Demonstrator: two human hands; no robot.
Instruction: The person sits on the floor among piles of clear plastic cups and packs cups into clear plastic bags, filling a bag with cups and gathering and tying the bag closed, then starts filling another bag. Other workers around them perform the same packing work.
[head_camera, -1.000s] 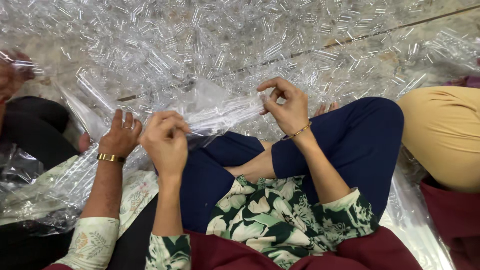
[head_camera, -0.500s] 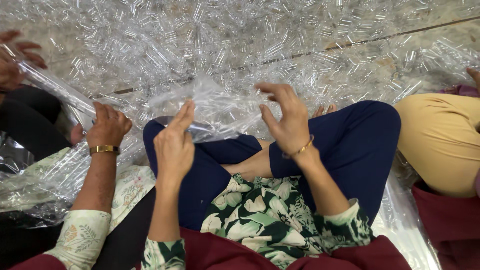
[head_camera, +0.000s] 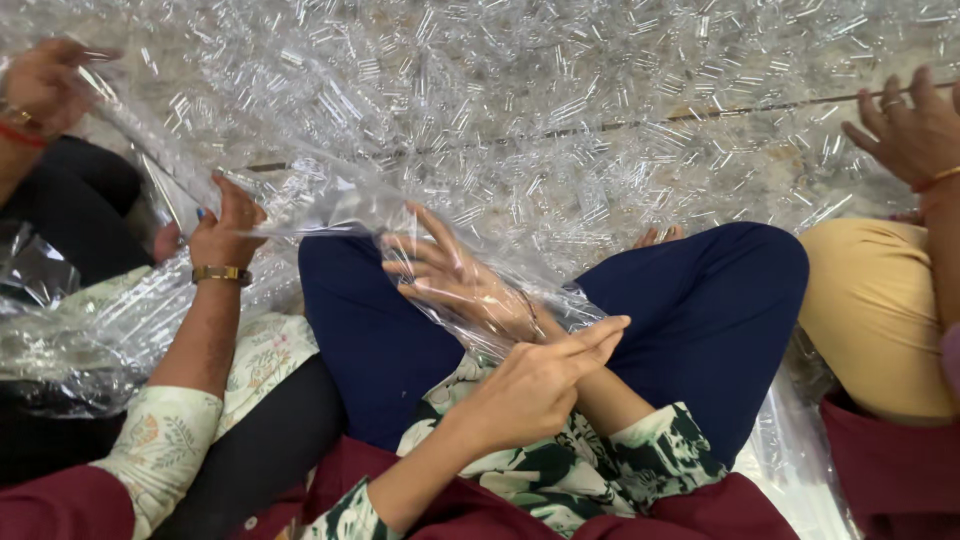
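My right hand (head_camera: 450, 275) reaches across to the left over my navy-trousered lap (head_camera: 700, 300). Its fingers are spread, and a clear plastic sheet (head_camera: 500, 150) is draped over and around it. My left hand (head_camera: 540, 385) sits lower and nearer to me, beside my right forearm. Its fingers are straight and pressed against the thumb, pinching the film's edge there. The film is crinkled, glossy and printed with small pale marks, and it spreads over the floor ahead.
A co-worker's hand (head_camera: 225, 235) with a gold watch grips the film at left. Another hand (head_camera: 40, 85) holds it at top left. A third person's hand (head_camera: 905, 130) and yellow-clad knee (head_camera: 880, 300) are at right. Bunched film (head_camera: 90, 330) lies lower left.
My hands were raised and apart. My right hand has swung left under the film, and my left hand has dropped and moved right, so my arms are crossed. The co-worker's watch hand rose slightly.
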